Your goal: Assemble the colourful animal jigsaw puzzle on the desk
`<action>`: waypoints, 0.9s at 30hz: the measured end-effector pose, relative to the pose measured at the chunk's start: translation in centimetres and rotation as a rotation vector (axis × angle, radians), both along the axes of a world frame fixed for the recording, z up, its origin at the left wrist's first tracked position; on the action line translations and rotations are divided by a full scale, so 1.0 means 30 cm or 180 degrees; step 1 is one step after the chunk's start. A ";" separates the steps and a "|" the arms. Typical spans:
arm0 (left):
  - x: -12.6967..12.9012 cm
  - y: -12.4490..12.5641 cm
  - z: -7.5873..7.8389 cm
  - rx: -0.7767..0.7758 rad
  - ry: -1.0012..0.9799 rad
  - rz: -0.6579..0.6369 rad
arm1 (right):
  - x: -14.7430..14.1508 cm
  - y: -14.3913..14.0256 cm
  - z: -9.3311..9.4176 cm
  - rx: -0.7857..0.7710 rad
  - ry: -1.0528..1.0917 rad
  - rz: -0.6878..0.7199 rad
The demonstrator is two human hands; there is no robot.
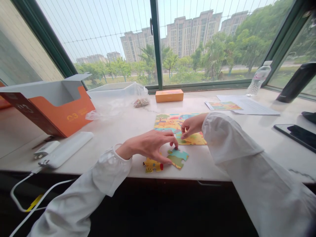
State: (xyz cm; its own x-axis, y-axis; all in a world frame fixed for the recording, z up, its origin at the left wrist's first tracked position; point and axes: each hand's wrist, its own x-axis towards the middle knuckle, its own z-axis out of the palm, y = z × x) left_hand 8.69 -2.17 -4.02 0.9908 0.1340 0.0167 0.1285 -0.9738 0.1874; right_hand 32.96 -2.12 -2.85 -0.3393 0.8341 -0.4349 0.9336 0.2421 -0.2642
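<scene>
Clock centred on the joined puzzle (166,124), mid-table; 12 = away from the person. Orange carton (63,113) at 9, top open. White charger brick (74,148) just in front of it, 8–9. Clear bag (141,101) of small bits at 10. Left hand (150,144) at 7–8, palm down, thumb and forefinger spread. Yellow piece (151,165) at 7, partly hidden under that hand. Green-blue piece (179,158) at 6, loose; left thumb tip at its edge, can't tell if touching. Right hand (194,125) reaches in from 3, thumb and forefinger close together low over the puzzle; can't tell if clamped on a piece. Picture card (224,105) at 2, phone (295,134) at 3.
</scene>
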 end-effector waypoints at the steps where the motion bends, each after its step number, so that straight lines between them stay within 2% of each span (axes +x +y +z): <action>1: 0.003 0.001 -0.004 -0.0035 -0.0022 -0.0006 | 0.004 0.008 -0.007 -0.0007 0.0024 0.0003; 7: 0.001 0.004 -0.024 0.0035 -0.0275 0.0036 | 0.016 0.028 -0.023 -0.0031 0.0285 0.0080; 14: -0.012 0.027 -0.012 0.0101 -0.0144 0.0205 | 0.002 0.017 -0.017 -0.0245 0.0487 0.0294; 22: 0.008 0.040 -0.025 -0.0245 -0.0072 0.0186 | 0.004 0.024 -0.022 -0.0140 0.0468 0.0027; 27: 0.003 0.035 -0.023 -0.0145 -0.0054 0.0214 | 0.019 0.040 -0.049 -0.0061 0.0543 -0.0028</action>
